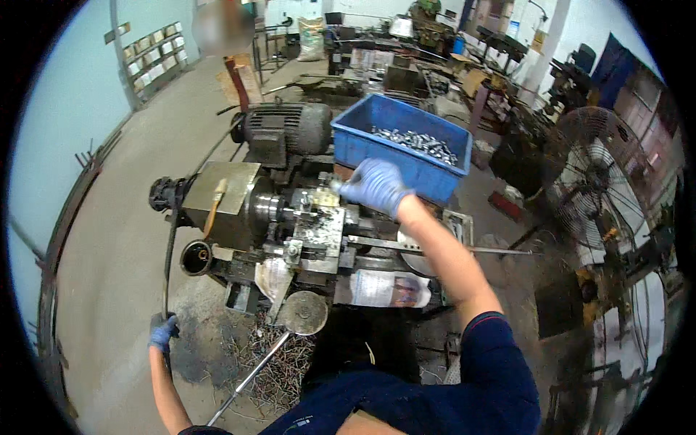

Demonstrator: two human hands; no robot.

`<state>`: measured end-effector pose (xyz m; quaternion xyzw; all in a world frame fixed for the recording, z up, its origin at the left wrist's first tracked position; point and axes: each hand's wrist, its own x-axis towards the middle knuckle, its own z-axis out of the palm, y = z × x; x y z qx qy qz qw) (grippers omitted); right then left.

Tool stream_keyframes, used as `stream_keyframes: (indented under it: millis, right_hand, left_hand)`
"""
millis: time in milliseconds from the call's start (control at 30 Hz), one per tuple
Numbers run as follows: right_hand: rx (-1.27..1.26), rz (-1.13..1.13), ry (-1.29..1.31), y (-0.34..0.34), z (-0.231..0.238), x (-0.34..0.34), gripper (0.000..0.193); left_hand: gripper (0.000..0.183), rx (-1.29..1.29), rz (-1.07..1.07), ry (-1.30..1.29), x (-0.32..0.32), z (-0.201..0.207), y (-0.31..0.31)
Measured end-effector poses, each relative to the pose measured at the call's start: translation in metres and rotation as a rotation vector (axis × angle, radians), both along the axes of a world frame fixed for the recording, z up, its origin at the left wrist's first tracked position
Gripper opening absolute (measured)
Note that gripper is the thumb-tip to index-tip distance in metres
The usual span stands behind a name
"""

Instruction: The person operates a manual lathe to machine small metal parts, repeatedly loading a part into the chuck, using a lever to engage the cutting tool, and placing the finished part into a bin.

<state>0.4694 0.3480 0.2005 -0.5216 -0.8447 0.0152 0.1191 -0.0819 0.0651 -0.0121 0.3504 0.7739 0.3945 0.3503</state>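
The left hand has its fingers curled round a dark rod that runs up to the left end of the lathe. The fingers of the right hand are drawn close together over the lathe's middle; I cannot tell whether they pinch anything. Left of them is the chuck, then a brush. Beyond the right hand, a blue bin holds small metal parts, with a motor beside it

Grey floor: heaped metal shavings. Machine housing: wooden-handled brush on top.
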Motion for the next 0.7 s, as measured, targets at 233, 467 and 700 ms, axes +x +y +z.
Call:
stream_keyframes:
  millis: [233, 467, 700]
  right_hand:
    - [0.654, -0.215, 0.103, 0.000, -0.001, 0.117, 0.042]
    - [0.222, -0.476, 0.382, -0.155, -0.072, 0.255, 0.035]
    - [-0.292, -1.176, 0.365, -0.400, -0.252, 0.409, 0.051]
  left_hand:
    - [0.029, 0.138, -0.028, -0.028, 0.011, 0.006, 0.004]
    - [0.026, 0.086, 0.050, -0.016, 0.005, -0.009, 0.013]
    - [0.041, 0.041, 0.310, -0.128, -0.001, -0.031, 0.025]
